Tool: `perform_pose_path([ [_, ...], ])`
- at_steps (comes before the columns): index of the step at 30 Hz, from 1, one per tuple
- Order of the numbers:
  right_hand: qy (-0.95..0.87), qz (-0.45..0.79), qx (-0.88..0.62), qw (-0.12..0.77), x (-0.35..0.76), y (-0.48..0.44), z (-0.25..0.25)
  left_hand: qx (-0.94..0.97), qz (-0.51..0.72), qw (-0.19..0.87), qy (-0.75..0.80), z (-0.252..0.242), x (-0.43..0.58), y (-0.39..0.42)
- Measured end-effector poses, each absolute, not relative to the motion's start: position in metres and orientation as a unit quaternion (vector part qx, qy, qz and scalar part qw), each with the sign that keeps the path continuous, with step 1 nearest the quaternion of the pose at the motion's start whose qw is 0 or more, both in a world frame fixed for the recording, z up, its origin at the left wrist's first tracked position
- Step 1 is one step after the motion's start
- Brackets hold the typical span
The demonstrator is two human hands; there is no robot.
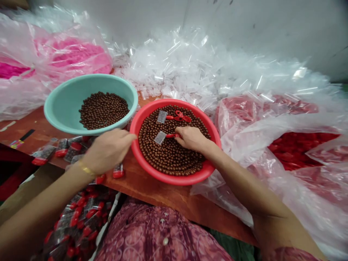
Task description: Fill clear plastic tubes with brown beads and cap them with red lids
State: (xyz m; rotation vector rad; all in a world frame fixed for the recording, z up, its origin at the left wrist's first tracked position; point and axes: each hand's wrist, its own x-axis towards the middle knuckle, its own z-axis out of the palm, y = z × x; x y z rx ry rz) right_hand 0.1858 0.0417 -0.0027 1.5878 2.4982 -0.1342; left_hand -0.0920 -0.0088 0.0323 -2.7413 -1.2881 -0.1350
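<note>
My right hand (191,139) reaches into a red plastic basin (214,145) and is shut on the handle of a small red scoop (172,136). Brown round balls (168,154) fill that basin, and a second red scoop (179,116) lies on them. Two small transparent bags (162,116) rest on the balls as well. My left hand (108,150) hangs over the basin's rim, next to a teal basin (65,105) holding more brown balls (103,110). Its fingers are together, and I cannot tell whether they hold anything.
Filled packets with red scoops (65,150) lie on the wooden tabletop (152,190), and more fill a cardboard box (78,217) below it. Heaped small transparent bags (190,69) stand behind the basins. Plastic sacks of pink (62,54) and red items (296,152) flank them.
</note>
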Motion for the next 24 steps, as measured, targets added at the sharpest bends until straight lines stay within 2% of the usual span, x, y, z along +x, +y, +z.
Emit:
perform_pose_path([
  [2,0.820,-0.063,0.564,0.075,0.195,0.035,0.000,-0.949,-0.025,0.041,-0.311,0.031,-0.054,0.016],
  [4,0.799,-0.091,0.594,0.017,0.206,0.030,0.000,-0.975,0.017,0.036,-0.219,0.021,-0.024,0.043],
  [6,0.763,-0.164,0.618,-0.094,0.216,0.025,-0.006,-0.985,0.066,0.038,-0.158,0.007,-0.006,0.068],
  [9,0.646,-0.360,0.619,-0.266,0.227,0.024,-0.015,-0.987,0.118,0.045,-0.102,-0.008,0.006,0.093],
  [12,0.546,-0.479,0.584,-0.362,0.230,0.026,-0.017,-0.983,0.153,0.048,-0.089,-0.009,0.011,0.102],
  [17,0.503,-0.496,0.564,-0.429,0.230,0.030,-0.012,-0.974,0.187,0.024,-0.124,0.000,0.021,0.103],
  [24,0.493,-0.498,0.561,-0.440,0.233,0.029,-0.010,-0.976,0.178,-0.008,-0.124,-0.005,0.027,0.104],
])
